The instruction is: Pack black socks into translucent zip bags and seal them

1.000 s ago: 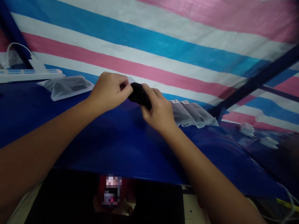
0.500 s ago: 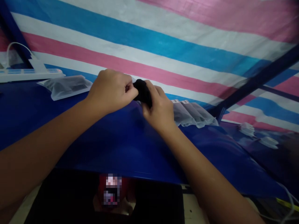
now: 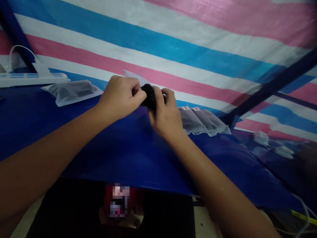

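Both hands meet above the far part of the blue table (image 3: pixel 128 145), each gripping the same small black bundle (image 3: pixel 148 96). Left hand (image 3: pixel 121 97) is curled into a loose fist, its thumb and fingers pinching the bundle's left end; a thin clear bag edge (image 3: pixel 133 75) pokes up just behind its knuckles. Right hand (image 3: pixel 166 114) is closed around the bundle's right side, fingers wrapped over the top and thumb pressed against the front. The bundle looks like soft dark cloth, held clear of the table between the two hands; what it is exactly cannot be told in the dim light.

Just right of the right hand lies a row of packed bags (image 3: pixel 203 120) with dark contents, overlapping one another on the table. Well to the left sits another packed bag (image 3: pixel 73 92), and beyond it a white power strip (image 3: pixel 32 78) with its cord looping up. A striped tarp (image 3: pixel 188 43) in pink, white and blue hangs behind the table. Near the right edge, small white items (image 3: pixel 262 137) lie blurred in shadow.
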